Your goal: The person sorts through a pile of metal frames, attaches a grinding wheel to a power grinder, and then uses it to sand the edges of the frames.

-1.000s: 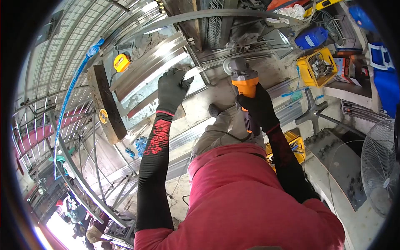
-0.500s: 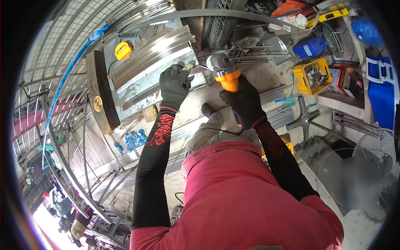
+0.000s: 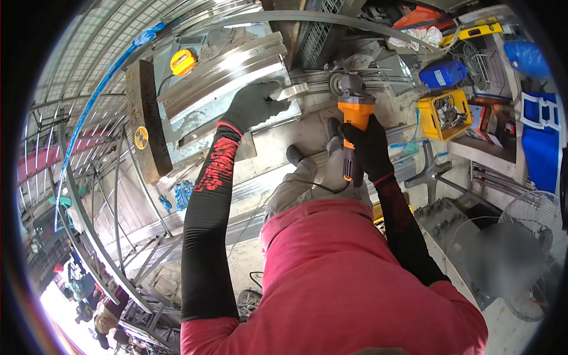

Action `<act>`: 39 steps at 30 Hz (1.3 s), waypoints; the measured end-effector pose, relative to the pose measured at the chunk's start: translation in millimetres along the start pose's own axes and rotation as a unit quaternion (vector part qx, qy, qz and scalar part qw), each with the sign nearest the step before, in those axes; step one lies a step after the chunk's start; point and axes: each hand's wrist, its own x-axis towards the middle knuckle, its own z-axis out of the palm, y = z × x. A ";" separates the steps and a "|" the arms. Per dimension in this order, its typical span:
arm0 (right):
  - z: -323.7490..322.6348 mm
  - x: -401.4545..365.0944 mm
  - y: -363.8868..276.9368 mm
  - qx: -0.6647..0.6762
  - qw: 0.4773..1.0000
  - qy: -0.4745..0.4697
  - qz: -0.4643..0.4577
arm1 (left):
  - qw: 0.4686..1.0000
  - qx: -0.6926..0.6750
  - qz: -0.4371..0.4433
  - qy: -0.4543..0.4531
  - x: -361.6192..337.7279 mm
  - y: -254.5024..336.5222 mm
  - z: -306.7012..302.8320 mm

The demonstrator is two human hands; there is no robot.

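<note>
My left hand [image 3: 255,107], in a grey glove, is closed on a short metal piece [image 3: 292,91] at the right edge of the work surface. Beside it lie long metal profiles [image 3: 222,74] on a sheet-metal top [image 3: 198,118]. In a dark glove, my right hand [image 3: 371,145] is wrapped round the body of an orange and grey angle grinder [image 3: 357,108]. The grinder's head points away from me, its disc [image 3: 336,84] facing left, apart from the metal piece. A cable runs from the grinder's lower end toward my legs.
An orange tape measure [image 3: 183,62] sits beyond the profiles, near a rusty beam [image 3: 148,118]. At the right are a yellow crate [image 3: 444,115], a blue container [image 3: 442,74], a metal stand [image 3: 431,171] and a fan [image 3: 532,219]. People are at the far lower left.
The grinder has moved right, away from my left hand, and now stands more upright. My left hand has turned, and the short metal piece now sticks out to its right.
</note>
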 end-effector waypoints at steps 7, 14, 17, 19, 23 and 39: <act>6.8 -1.6 9.4 0.073 0.997 -0.005 0.018 | 0.933 -0.267 -0.182 -0.158 30.4 -3.0 -6.1; 25.5 4.5 13.2 0.015 0.999 -0.032 -0.015 | 0.957 -0.216 -0.180 -0.073 17.4 1.4 5.9; 29.2 11.4 16.0 -0.055 0.998 -0.027 -0.004 | 0.969 -0.180 -0.158 -0.067 17.3 3.0 5.0; 34.1 19.0 27.9 -0.097 0.984 0.020 -0.145 | 0.975 -0.162 -0.138 -0.058 17.0 -1.3 7.3; 36.8 14.6 11.9 -0.079 0.992 0.018 -0.094 | 0.978 -0.161 -0.126 -0.043 16.6 -2.6 9.0; 20.4 -23.3 16.6 0.011 0.995 -0.095 0.012 | 0.962 -0.190 -0.161 -0.110 22.4 -5.8 -10.4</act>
